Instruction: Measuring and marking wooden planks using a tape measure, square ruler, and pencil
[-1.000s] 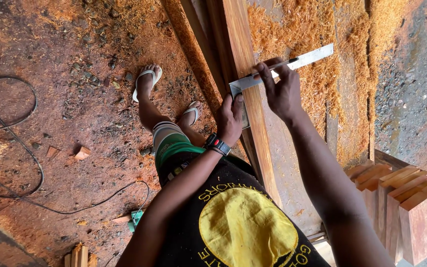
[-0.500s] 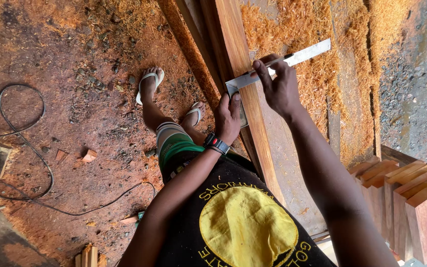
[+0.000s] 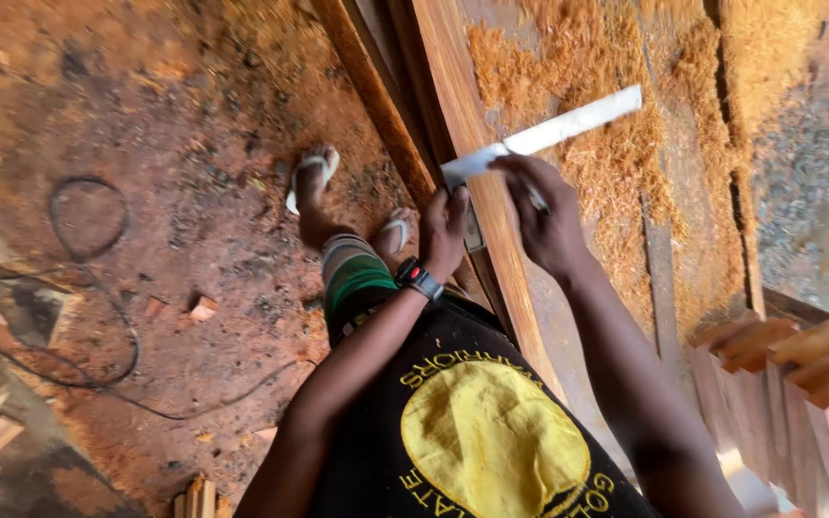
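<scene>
Left grip [image 3: 444,235] over sawdusty plank [image 3: 477,182]

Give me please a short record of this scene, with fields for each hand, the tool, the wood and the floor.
left hand: left hand presses the stock of the metal square against the plank's edge
right hand: right hand lies on the plank just below the blade, holding a thin marker, blurred
tool: metal square, blade lying across the plank
wood: long reddish plank on a bench; stacked wooden blocks at right
floor: sawdust, black cable, small offcuts
</scene>
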